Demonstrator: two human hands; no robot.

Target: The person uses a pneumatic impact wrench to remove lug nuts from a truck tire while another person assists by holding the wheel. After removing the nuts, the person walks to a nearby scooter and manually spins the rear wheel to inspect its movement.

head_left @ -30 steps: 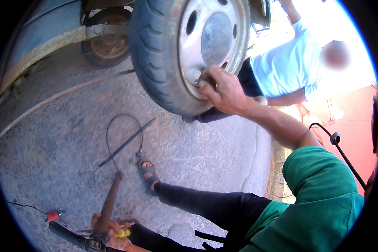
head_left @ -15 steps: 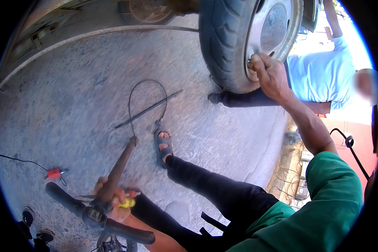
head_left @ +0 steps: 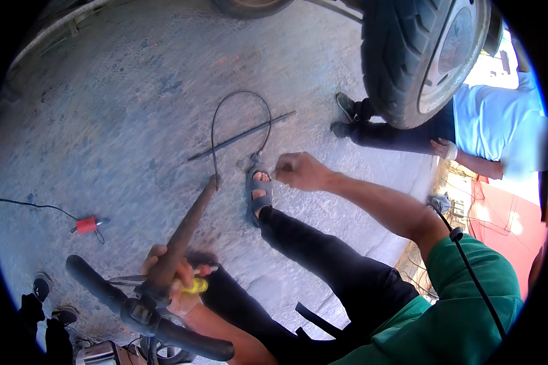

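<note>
On my remote feed, the left hand point(head_left: 178, 291) clasped the brown tube point(head_left: 189, 229) at eight o'clock; the right hand point(head_left: 300, 172), central, had curled fingers, contents unclear. The hose point(head_left: 242, 92), loosely looped at eleven, could have tripped the foot point(head_left: 260, 192).

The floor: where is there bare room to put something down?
The widest bare patch of floor lies left of the rod, above the red block in the picture. A smaller one lies between the right hand and the other person's shoes. It is crowded at lower left, where the left hand, yellow tool, pole and handlebar bunch together.
</note>
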